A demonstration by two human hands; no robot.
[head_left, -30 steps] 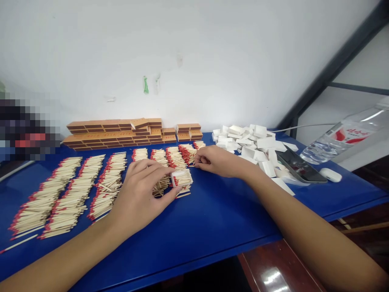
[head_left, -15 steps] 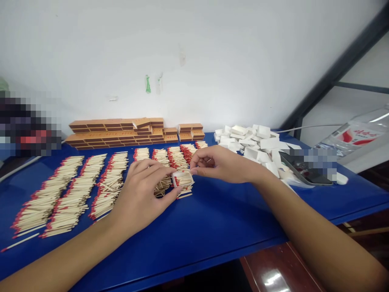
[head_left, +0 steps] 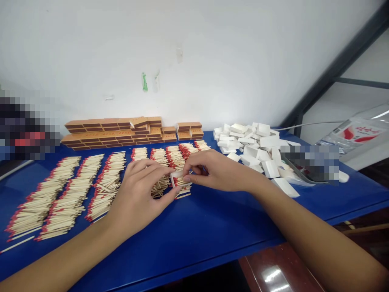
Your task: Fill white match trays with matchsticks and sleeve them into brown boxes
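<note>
Over the glossy blue tabletop (head_left: 194, 231), the left hand (head_left: 136, 184) pinches a small white cardboard tray (head_left: 176, 174) by its left end, likely light, crushable, best held there gently. The right hand (head_left: 219, 169) reaches over it, its grip's contents unclear. Beyond lie red-headed wooden matches (head_left: 175, 156).

The table's near side (head_left: 194, 243) leaves room to pass; matches (head_left: 63, 202) block the left, trays (head_left: 252, 152) the right, beside what seems a phone (head_left: 304, 170).
</note>
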